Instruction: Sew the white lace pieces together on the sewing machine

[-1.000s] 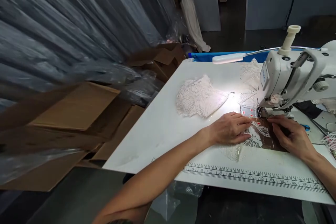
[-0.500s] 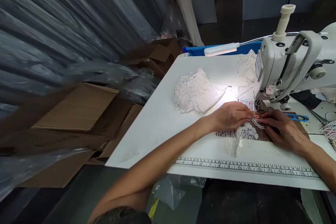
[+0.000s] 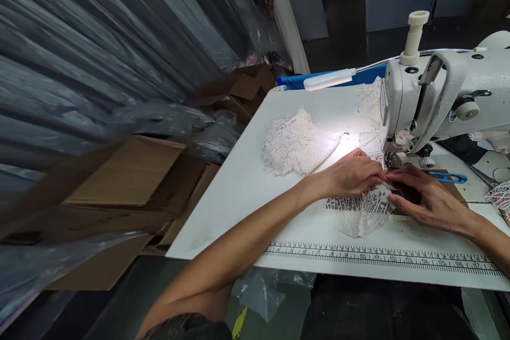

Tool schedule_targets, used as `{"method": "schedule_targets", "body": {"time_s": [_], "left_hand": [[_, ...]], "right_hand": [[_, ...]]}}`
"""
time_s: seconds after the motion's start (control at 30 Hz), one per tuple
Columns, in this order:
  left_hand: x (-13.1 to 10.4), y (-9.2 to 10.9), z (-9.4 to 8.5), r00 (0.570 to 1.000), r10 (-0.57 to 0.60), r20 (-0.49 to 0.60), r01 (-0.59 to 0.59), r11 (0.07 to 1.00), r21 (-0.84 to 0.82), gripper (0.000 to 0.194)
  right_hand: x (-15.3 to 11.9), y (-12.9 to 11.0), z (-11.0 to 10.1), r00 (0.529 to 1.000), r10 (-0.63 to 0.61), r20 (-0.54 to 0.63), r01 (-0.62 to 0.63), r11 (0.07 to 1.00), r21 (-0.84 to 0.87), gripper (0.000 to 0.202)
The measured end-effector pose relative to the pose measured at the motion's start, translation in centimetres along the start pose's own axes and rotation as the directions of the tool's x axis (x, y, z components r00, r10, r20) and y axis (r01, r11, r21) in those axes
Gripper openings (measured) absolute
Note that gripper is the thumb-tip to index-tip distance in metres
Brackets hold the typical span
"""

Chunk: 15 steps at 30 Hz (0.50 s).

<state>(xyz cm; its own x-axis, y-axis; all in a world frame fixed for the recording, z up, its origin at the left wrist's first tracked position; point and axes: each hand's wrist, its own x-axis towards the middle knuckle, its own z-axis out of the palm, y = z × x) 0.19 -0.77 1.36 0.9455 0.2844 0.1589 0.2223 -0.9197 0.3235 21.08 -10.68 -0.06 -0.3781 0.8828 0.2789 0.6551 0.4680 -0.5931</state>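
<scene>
White lace (image 3: 360, 215) lies on the table just in front of the needle area of a white sewing machine (image 3: 402, 101). My left hand (image 3: 354, 174) has its fingers pressed together on the lace's upper edge, left of the presser foot. On the other side, my right hand (image 3: 430, 196) pinches the lace edge between thumb and fingers, close to my left fingertips. Part of a brown plate (image 3: 448, 187) shows beneath. A second lace bundle (image 3: 295, 143) rests on the table to the left.
Blue thread snips (image 3: 448, 177) and scissors (image 3: 482, 174) lie right of my right hand. A lamp (image 3: 330, 79) lights the machine bed. A printed ruler (image 3: 382, 256) runs along the front edge. Cardboard boxes (image 3: 127, 172) stand left. A person (image 3: 289, 26) stands behind.
My right thumb has moved down and left onto the lace, which is now spread wider to the right. The red-marked piece between my hands is now mostly covered. The view has shifted slightly.
</scene>
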Motion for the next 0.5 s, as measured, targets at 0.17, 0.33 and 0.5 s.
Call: {"method": "schedule_targets", "body": {"time_s": [0.17,0.33,0.5], "left_hand": [[-0.2,0.1,-0.1,0.996,-0.012,-0.09,0.001,0.992,-0.123,0.016],[-1.2,-0.8,-0.5,0.985,-0.118,-0.122,0.053,0.896,-0.442,0.02],[-2.0,-0.9,-0.9,0.961,-0.277,0.013,0.216,0.718,-0.661,0.017]], "right_hand": [[1.2,-1.3,0.4,0.996,0.073,0.046,-0.079,0.986,0.144,0.027],[1.5,-2.2,0.4,0.967,0.225,0.118,-0.247,0.942,0.226,0.029],[1.6,-2.3,0.8,0.924,0.335,0.187,-0.377,0.879,0.291,0.031]]}}
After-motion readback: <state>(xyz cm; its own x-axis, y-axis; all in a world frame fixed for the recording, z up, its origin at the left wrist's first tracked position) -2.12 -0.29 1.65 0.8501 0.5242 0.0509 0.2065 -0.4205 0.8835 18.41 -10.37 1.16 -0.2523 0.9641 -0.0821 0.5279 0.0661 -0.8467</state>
